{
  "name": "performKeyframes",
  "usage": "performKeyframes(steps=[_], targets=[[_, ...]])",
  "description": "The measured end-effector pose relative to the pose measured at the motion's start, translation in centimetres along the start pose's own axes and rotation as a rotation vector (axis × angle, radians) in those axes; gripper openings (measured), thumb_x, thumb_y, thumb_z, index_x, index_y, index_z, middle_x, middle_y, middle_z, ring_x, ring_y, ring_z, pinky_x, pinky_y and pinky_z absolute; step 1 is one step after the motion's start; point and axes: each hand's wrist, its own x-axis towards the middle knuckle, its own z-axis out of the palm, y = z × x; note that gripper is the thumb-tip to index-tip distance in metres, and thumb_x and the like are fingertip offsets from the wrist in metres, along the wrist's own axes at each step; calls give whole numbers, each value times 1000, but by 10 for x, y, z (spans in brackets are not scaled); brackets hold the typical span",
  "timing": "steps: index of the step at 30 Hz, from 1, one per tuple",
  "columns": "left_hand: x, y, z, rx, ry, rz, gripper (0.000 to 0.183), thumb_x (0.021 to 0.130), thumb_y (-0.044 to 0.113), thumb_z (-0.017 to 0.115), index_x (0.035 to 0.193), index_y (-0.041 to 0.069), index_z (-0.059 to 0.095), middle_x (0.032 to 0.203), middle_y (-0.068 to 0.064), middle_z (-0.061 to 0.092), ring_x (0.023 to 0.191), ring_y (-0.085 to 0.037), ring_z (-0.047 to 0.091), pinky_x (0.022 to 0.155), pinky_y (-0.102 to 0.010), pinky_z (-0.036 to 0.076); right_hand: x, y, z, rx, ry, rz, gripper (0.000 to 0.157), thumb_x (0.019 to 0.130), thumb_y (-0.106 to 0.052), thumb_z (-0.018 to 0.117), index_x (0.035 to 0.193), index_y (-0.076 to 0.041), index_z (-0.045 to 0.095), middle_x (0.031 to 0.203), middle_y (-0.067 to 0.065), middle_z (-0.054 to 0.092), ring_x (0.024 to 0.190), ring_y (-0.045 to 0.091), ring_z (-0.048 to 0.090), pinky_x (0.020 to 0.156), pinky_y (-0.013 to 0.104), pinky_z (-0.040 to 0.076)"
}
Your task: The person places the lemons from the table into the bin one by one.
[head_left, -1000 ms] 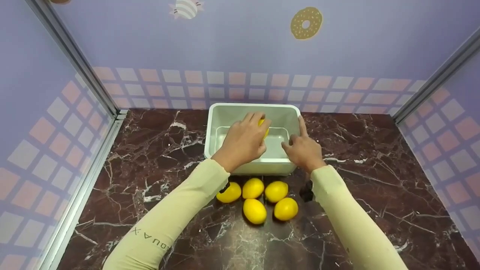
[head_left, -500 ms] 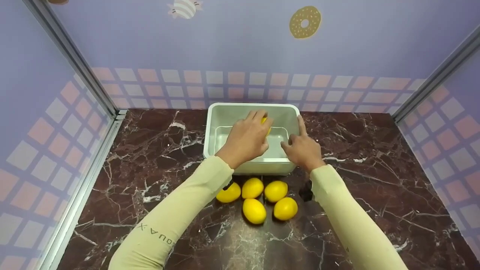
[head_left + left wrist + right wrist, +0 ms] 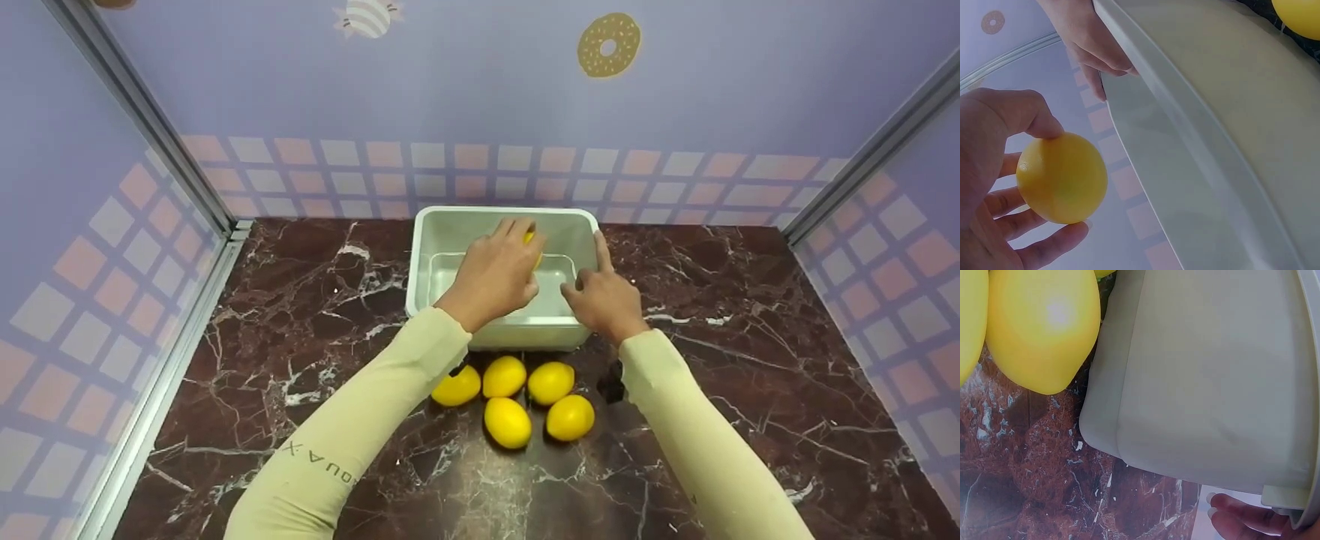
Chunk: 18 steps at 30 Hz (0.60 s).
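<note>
My left hand (image 3: 493, 276) is over the white plastic bin (image 3: 517, 322) and holds a yellow lemon (image 3: 1062, 179) between thumb and fingers. In the left wrist view the lemon shows above the bin's rim level, fingers curled behind and under it. At the bin's right side, my right hand (image 3: 609, 301) grips the rim, its index finger lying straight along the edge and its thumb on the inner side. The right wrist view shows its other fingertips (image 3: 1230, 517) curled outside, under the rim. Between the hands, the visible bin floor is bare; the left hand hides part of it.
Several lemons (image 3: 508, 422) lie in a cluster on the dark red marbled table (image 3: 720, 420), just in front of the bin. The far wall (image 3: 480, 90) rises close behind the bin, and side panels (image 3: 75, 300) stand left and right.
My left hand has shifted slightly to the right over the bin with the lemon in its grip, then stayed nearly still. My right hand and the lemons on the table have not moved.
</note>
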Motion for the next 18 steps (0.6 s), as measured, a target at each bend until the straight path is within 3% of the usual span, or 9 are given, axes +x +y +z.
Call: performKeyframes(steps=[18], targets=[[10,1,5,-11,-37,-14,40,77,25,69,113,11,58,116,-7,54,104,-24,56,68,-36,56,1,0,0,-5,-3,14,41,93,-43,49,92,-6,65,165,4,-1,85,39,65,73,55,52]])
